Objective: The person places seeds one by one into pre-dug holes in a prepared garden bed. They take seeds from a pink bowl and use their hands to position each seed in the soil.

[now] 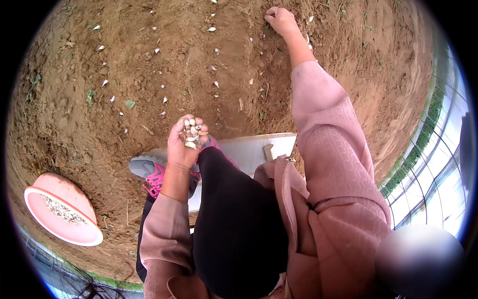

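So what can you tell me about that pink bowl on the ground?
The pink bowl is round and looks like plastic, with a paler rim. It sits tilted on the brown soil at the person's lower left, its opening facing the camera. Inside lies a thin layer of small pale bits, too small to tell apart. Neither hand touches it; the left hand, closed on a bunch of pale cloves, is the nearer one.

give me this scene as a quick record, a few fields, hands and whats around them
setting: bare brown soil bed
left hand: raised, cupped around a handful of garlic cloves
right hand: arm stretched out, fingers pressed to the soil
on the soil: single pale cloves dotted in rows
basin: pink basin at the left, cloves inside
underfoot: white board, grey and pink shoe
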### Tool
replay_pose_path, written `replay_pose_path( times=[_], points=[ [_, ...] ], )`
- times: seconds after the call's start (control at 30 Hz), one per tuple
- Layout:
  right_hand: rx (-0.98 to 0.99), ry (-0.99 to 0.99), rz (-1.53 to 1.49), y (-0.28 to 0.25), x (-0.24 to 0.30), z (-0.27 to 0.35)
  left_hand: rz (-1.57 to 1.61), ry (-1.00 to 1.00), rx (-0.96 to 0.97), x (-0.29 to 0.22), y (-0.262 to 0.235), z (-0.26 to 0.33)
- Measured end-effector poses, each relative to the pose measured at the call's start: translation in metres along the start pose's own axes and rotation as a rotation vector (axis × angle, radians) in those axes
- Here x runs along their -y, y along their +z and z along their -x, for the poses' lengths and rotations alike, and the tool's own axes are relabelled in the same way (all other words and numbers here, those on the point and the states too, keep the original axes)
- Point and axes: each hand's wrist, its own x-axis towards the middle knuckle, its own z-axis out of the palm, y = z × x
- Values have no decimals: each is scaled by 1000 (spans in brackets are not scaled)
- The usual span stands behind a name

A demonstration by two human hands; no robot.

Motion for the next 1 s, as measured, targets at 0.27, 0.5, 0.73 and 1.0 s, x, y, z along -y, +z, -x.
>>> replay_pose_path(
  times=[0.27, 0.5, 0.73, 1.0],
  points=[
    [-29, -43, -36, -9, 23, 25, -3, 27, -30, -6, 3, 2],
    [314, -66, -199, -7, 48, 159, 24, 17, -10, -5, 4, 1],
    [198, -31, -293, 19, 44, 170, -21, -13, 5, 0, 8, -1],
    [-180, 52, -465, -21, 19, 30, -27, -6, -31, -4, 7, 1]
  ],
)
